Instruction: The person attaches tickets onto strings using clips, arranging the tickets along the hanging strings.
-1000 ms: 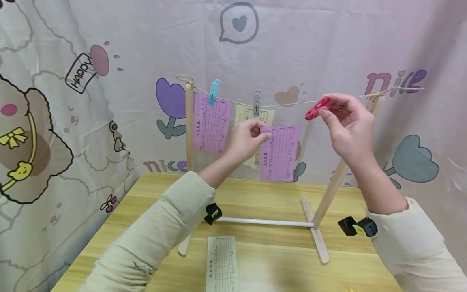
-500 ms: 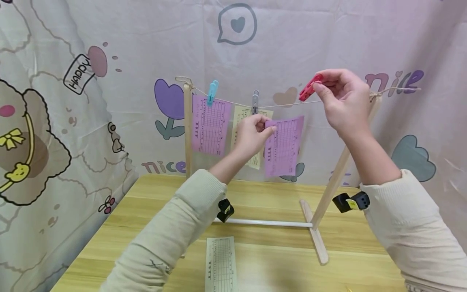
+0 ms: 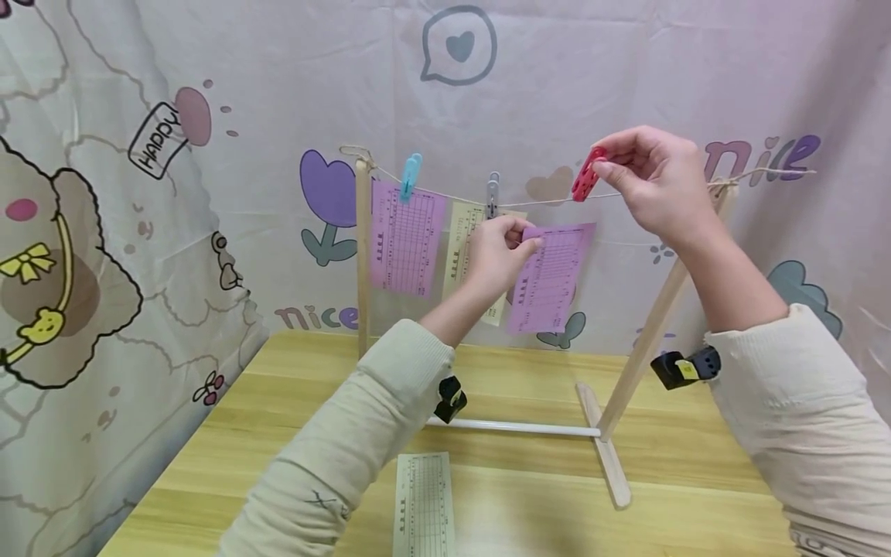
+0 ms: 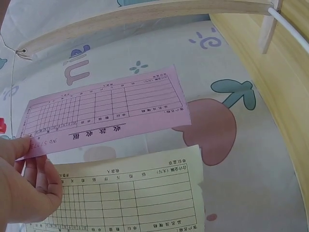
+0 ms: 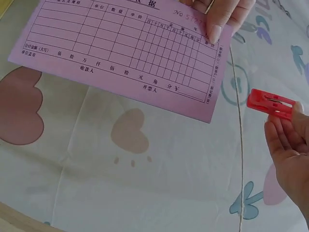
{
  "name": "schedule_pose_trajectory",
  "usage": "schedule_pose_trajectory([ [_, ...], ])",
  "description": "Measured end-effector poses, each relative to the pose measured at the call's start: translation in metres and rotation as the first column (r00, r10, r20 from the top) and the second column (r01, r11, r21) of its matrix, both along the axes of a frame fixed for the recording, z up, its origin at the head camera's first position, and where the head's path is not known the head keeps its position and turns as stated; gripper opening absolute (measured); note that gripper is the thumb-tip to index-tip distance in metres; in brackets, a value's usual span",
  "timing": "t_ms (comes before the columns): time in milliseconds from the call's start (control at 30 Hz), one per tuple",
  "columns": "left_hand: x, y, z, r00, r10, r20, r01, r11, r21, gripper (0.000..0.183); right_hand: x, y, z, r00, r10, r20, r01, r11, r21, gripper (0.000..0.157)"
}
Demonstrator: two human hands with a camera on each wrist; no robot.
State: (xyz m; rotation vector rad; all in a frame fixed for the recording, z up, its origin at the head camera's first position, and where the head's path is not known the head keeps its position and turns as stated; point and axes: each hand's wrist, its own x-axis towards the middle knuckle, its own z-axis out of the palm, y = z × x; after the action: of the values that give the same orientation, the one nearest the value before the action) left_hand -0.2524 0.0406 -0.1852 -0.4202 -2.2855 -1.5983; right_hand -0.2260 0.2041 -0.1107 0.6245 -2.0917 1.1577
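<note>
My left hand (image 3: 497, 251) pinches a pink receipt slip (image 3: 553, 282) by its upper left corner, between thumb and fingers. The slip hangs just under the string (image 3: 543, 203), in front of the wall cloth. Thumb and fingers of my right hand (image 3: 657, 182) pinch a red clothespin (image 3: 588, 175), whose lower end overlaps the string in the head view. In the right wrist view the red clothespin (image 5: 270, 101) stands apart from the slip (image 5: 120, 58). Behind my left hand, a cream slip (image 3: 459, 247) hangs from a grey clothespin (image 3: 493, 193).
Farther left, a blue clothespin (image 3: 411, 178) holds another pink slip (image 3: 407, 244) on the string. The wooden posts (image 3: 643, 340) are joined low down by a white rod (image 3: 515, 426). A pale green slip (image 3: 423, 503) lies on the table (image 3: 543, 487) near the front.
My left hand has moved right and slightly up with the pink slip. My right hand has risen and shifted left, and the red clothespin has turned more upright at the string.
</note>
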Motion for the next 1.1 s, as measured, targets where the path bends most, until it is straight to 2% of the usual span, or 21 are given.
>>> schedule_pose_trajectory([
  [133, 0.001, 0.002, 0.001, 1.000, 0.006, -0.003, -0.006, 1.000, 0.000, 0.013, -0.002, 0.000, 0.000, 1.000, -0.015, 0.004, 0.015, 1.000, 0.020, 0.015],
  [633, -0.003, 0.002, -0.003, 0.999, 0.014, -0.030, -0.014, 1.000, 0.006, 0.013, -0.009, 0.001, -0.006, 0.985, -0.033, 0.171, 0.013, 0.993, 0.115, 0.018],
  [800, -0.004, 0.003, -0.003, 1.000, 0.010, -0.024, -0.009, 1.000, 0.020, 0.012, -0.010, 0.002, -0.009, 0.983, -0.054, 0.178, 0.028, 0.989, 0.146, 0.021],
  [1100, -0.003, 0.004, -0.002, 0.999, 0.024, -0.047, -0.024, 1.000, 0.008, 0.012, -0.011, 0.005, -0.013, 0.986, -0.027, 0.166, 0.002, 0.988, 0.152, 0.019],
])
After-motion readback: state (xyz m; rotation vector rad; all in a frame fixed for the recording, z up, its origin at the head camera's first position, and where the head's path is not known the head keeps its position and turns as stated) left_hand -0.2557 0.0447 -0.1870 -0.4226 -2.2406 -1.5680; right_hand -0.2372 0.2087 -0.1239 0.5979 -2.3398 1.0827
